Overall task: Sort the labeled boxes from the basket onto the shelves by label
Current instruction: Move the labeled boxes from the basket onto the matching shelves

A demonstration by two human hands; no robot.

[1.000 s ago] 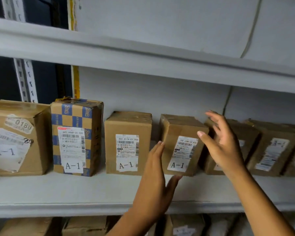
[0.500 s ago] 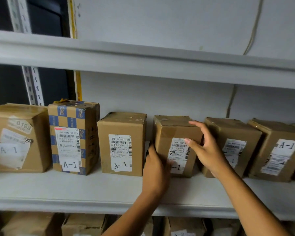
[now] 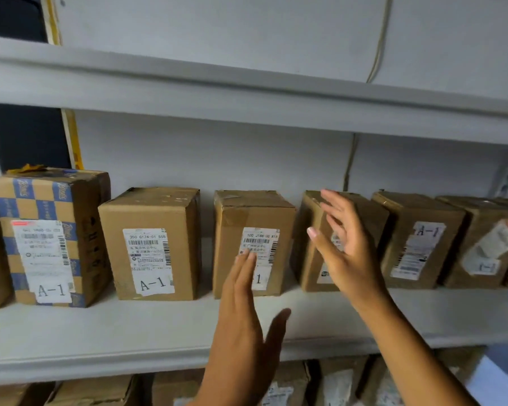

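A row of cardboard boxes labelled A-1 stands on the grey middle shelf [image 3: 129, 332]. A small brown box [image 3: 252, 218] stands upright in the middle of the row. My left hand [image 3: 244, 317] is open in front of its lower left face, fingers flat and together, holding nothing. My right hand [image 3: 346, 250] is open with fingers spread, held in front of the neighbouring brown box [image 3: 367, 212] to the right and covering its label. Left of the middle box stand another brown A-1 box [image 3: 153, 244] and a blue-checked A-1 box [image 3: 50, 238].
Two more brown boxes [image 3: 420, 241] [image 3: 487, 244] stand at the right end of the row. An upper shelf [image 3: 247, 92] runs overhead. A lower shelf holds several more boxes [image 3: 335, 385]. The front strip of the middle shelf is bare.
Both hands have let go of the middle box and pulled back from it, now open. The box stands squared up, facing front. The camera view has shifted slightly right.
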